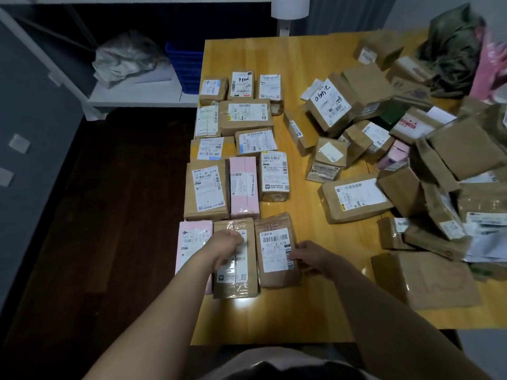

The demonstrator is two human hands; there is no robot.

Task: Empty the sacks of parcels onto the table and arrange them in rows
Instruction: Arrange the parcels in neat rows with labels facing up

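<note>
Parcels [245,117] in rows on the left part of the counter [315,303], flat, labels up, two or three across, edges close or touching. Mostly brown, two of them pink.

Nearest row: pink parcel [192,242] at the counter's left edge, taped parcel [236,286] in the middle, brown parcel [275,275] on the right, all three side by side. Left hand [226,246] on top of the taped parcel, over its label, fingers bent down onto it; grip or mere press, cannot tell. Right hand [308,255] at the brown parcel's right edge, fingers curled round that edge, tips at the label's corner. Both forearms stretched out from the bottom of the view.

Bare strip of counter beside the rows. To the right of it, a loose pile [439,160] of more parcels, tumbled, tilted and overlapping, some label up, some face down. Behind the pile, at the far right corner, a crumpled dark green sack [452,50], with something pink and blurred just beside it.

Left of the counter, dark wooden floor [109,215]. Farther back, a white shelf [142,97] bearing a crumpled pale bag [126,58] and a blue crate [183,67].
</note>
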